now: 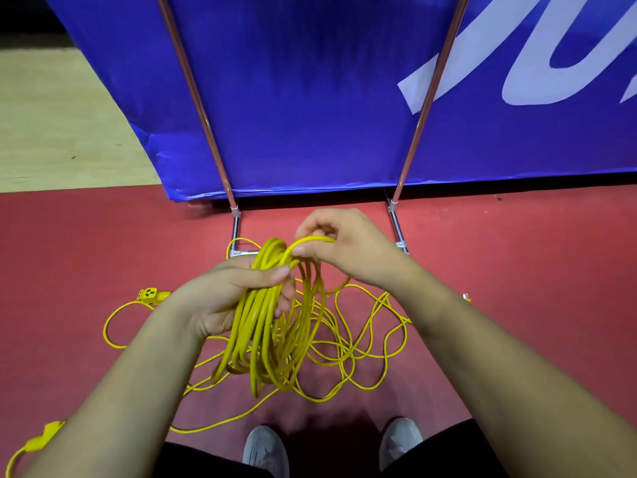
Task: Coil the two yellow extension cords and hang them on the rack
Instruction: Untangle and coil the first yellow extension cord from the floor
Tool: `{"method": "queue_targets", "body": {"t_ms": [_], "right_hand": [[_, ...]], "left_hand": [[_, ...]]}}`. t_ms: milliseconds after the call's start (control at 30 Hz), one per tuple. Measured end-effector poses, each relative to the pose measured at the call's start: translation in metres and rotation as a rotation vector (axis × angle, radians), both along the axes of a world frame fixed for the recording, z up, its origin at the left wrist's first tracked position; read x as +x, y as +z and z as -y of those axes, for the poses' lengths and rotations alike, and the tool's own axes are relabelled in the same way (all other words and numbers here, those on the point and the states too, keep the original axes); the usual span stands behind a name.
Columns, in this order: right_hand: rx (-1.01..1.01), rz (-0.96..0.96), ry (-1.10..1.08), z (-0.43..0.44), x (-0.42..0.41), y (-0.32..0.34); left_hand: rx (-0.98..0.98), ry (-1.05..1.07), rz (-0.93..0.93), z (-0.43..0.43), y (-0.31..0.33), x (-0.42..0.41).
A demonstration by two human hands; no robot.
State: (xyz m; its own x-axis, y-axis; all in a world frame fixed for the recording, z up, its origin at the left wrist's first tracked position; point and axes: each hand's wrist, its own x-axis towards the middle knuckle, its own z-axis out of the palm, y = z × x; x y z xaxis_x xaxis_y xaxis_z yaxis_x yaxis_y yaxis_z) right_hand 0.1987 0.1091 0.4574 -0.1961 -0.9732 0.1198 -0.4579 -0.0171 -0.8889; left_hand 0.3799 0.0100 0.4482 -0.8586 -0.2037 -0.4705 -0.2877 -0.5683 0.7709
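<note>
Mid-coiling 1st cord: left hand (pixel 238 298) grips coil (pixel 265 326), right hand (pixel 341 246) pinches next loop (pixel 312 240); nxt lay it into left fist.

dim, perhaps overhead light; warped edges

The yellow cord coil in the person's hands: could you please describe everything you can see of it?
The coil is a bundle of many glossy yellow loops, plastic-sheathed by the look, hanging roughly upright. The left hand grips the loops near their top; the right hand pinches one strand arching into that top. Its lower end hangs over loose cord sprawled on the red floor; whether it touches them cannot be told.
</note>
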Motion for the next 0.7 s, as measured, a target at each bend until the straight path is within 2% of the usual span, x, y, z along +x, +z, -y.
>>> {"method": "queue_targets", "body": {"t_ms": [100,133,233,300,467,600,700], "right_hand": [[0.077,0.083,-0.02,-0.005,-0.016,-0.017],[0.105,0.059,-0.011,-0.007,-0.021,-0.025],[0.191,-0.163,-0.037,-0.01,-0.036,-0.053],[0.258,-0.233,-0.086,-0.014,-0.049,-0.074],[0.384,-0.097,-0.23,-0.022,-0.075,-0.118],[0.59,-0.204,-0.328,-0.03,-0.09,-0.149],[0.642,0.012,-0.419,-0.04,-0.094,-0.167]], "left_hand": [[0.06,0.054,-0.057,0.002,0.001,-0.002],[0.082,0.067,-0.071,0.001,0.002,-0.002],[0.118,0.124,-0.093,0.001,0.005,-0.004],[0.131,0.161,-0.147,0.005,0.01,0.0],[0.134,0.167,-0.228,0.022,0.018,0.019],[0.12,0.212,-0.245,0.024,0.02,0.025],[0.115,0.322,-0.244,0.024,0.024,0.027]]}}
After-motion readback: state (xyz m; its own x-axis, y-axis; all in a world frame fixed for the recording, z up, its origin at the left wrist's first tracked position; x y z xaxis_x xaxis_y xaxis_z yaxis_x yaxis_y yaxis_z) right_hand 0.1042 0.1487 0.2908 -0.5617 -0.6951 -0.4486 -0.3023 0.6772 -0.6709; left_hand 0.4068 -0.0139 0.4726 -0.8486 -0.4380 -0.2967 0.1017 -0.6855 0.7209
